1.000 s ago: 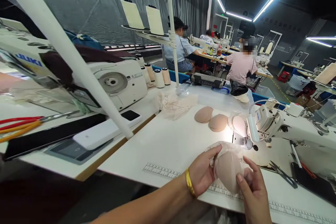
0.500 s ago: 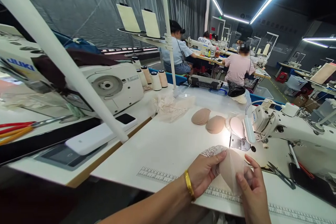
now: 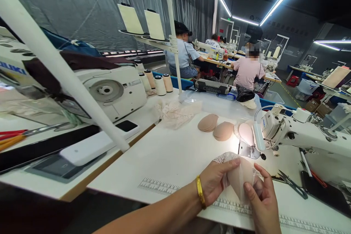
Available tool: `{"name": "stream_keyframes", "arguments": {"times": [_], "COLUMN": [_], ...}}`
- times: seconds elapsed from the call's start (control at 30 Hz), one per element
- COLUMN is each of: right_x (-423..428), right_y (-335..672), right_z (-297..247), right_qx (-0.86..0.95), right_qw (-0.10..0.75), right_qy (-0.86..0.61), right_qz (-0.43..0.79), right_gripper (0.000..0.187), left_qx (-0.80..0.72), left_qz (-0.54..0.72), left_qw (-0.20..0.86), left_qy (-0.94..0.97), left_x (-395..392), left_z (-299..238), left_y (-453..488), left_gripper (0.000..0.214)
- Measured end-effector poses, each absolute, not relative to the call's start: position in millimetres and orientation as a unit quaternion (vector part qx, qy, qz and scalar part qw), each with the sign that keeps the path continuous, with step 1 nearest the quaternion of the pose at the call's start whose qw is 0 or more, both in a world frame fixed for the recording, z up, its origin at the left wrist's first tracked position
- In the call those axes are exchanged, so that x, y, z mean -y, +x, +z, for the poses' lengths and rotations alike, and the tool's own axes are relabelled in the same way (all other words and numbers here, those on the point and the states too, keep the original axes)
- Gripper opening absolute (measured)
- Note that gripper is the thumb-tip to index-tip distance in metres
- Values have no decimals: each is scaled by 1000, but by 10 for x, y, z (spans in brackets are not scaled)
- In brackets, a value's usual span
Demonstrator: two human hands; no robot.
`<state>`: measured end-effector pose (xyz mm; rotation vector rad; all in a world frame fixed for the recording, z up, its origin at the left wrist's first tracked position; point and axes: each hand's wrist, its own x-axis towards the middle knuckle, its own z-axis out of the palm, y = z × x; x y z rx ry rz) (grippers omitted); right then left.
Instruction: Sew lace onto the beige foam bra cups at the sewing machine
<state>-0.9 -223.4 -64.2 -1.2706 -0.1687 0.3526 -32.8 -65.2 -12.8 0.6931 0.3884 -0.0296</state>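
Between my hands, above the table's front part, is a pale beige bra cup (image 3: 240, 178) with sheer fabric and white lace along its upper left. My left hand (image 3: 216, 179), with a gold bracelet at the wrist, pinches the cup's left side, thumb on top. My right hand (image 3: 261, 190) grips the lower right edge between thumb and fingers, its index finger raised. Just beyond lies the sewing machine's lit needle plate (image 3: 248, 150). A pale cup piece (image 3: 246, 133) rests beside the machine head, and two stacks of beige cup pieces (image 3: 223, 131) lie further left.
The sewing machine (image 3: 296, 128) stands at the right, with scissors (image 3: 293, 184) and a black tray (image 3: 326, 193) before it. Sheer fabric (image 3: 178, 113) lies at the back. Thread cones (image 3: 159, 85) and a second machine (image 3: 115, 91) are left; co-workers sit beyond.
My hands have drawn slightly closer together, and the cup between them looks narrower and more folded. The whole view has shifted slightly.
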Motion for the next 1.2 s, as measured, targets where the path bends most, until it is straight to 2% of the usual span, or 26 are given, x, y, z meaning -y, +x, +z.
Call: {"name": "stream_keyframes", "arguments": {"times": [0.17, 0.23, 0.33, 0.4, 0.47, 0.5, 0.53, 0.57, 0.63, 0.7, 0.9, 1.2], "right_x": [2241, 2271, 2384, 2490, 2580, 2605, 2612, 2601, 2540, 2474, 2535, 2574], "right_y": [1, -10, 46, 198, 453, 606, 762, 911, 1153, 1287, 1267, 1278], "right_z": [-683, -720, -743, -693, -588, -527, -472, -427, -385, -398, -409, -451], "right_qx": [86, 108, 165, 219, 320, 398, 483, 550, 622, 634, 616, 568], "right_qw": [786, 781, 745, 701, 624, 556, 479, 390, 233, 153, 191, 140], "right_qy": [-588, -588, -613, -658, -711, -730, -732, -733, -727, -728, -749, -794], "right_qz": [171, 182, 204, 165, 64, 8, -46, -94, -174, -210, -150, -168], "right_gripper": [78, 83, 92, 88, 73, 63, 45, 30, 27, 33, 38, 30], "left_qx": [-153, -141, -108, -27, 114, 194, 269, 331, 409, 438, 426, 404], "left_qz": [-14, 0, 7, -32, -92, -103, -94, -67, -9, 3, 31, 56], "left_qw": [916, 912, 895, 865, 771, 690, 590, 482, 298, 209, 209, 230], "left_qy": [369, 386, 432, 500, 619, 689, 755, 808, 862, 875, 880, 884], "left_x": [657, 631, 525, 419, 314, 272, 240, 219, 200, 193, 147, 159], "left_z": [-142, -122, 4, 138, 251, 280, 283, 259, 140, -28, -337, -312], "left_y": [-297, -275, -247, -228, -181, -138, -78, -2, 183, 369, 573, 515], "left_gripper": [47, 43, 40, 38, 28, 19, 9, 8, 21, 25, 19, 12]}}
